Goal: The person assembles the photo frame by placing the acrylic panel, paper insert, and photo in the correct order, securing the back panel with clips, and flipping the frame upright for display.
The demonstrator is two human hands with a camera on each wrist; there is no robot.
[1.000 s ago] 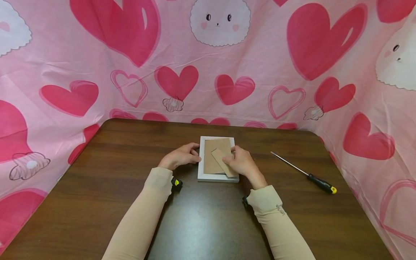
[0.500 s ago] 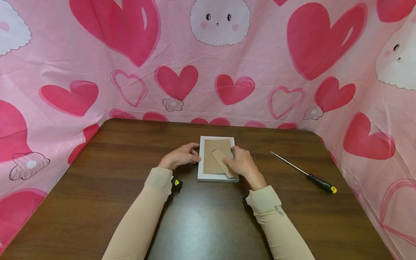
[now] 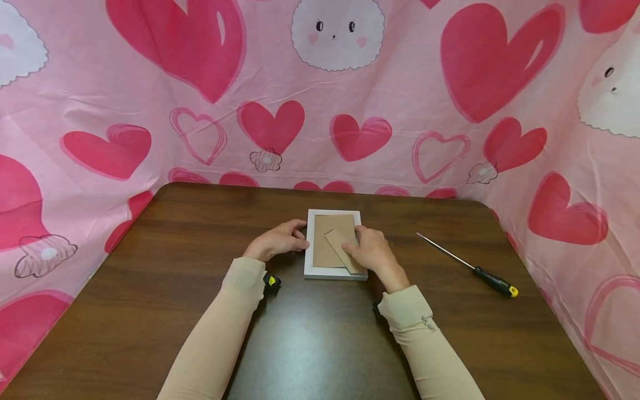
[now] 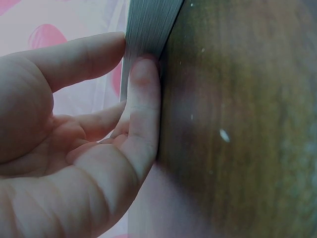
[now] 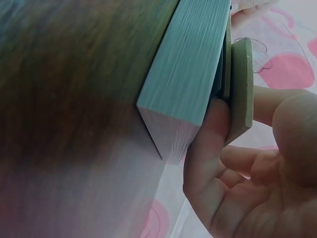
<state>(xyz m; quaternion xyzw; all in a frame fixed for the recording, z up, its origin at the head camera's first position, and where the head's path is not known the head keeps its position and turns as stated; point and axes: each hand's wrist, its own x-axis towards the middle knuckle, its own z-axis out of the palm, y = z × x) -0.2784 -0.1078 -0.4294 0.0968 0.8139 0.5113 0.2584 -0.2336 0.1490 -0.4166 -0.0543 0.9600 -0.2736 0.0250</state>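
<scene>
A white picture frame [image 3: 335,273] lies back side up on the table, with a brown backing board [image 3: 325,253] inside its border. Slantwise over the board is a narrow brown stand leg [image 3: 336,242], its lower end above the frame's bottom right corner. My left hand [image 3: 277,240] touches the frame's left side; in the left wrist view, thumb and finger tips [image 4: 144,74] rest against that side. My right hand [image 3: 372,250] pinches the stand leg [image 5: 241,89]: its thumb is on the outer face and a finger is between leg and frame. The frame's front is hidden.
A screwdriver [image 3: 492,281] with a black and yellow handle lies on the brown wooden table [image 3: 305,339], right of the right hand. A pink cloth [image 3: 300,83] with hearts hangs behind the table and along its sides.
The backing board's top edge has dropped slightly, and the dark gap at its lower edge has narrowed. Both hands stay almost where they were.
</scene>
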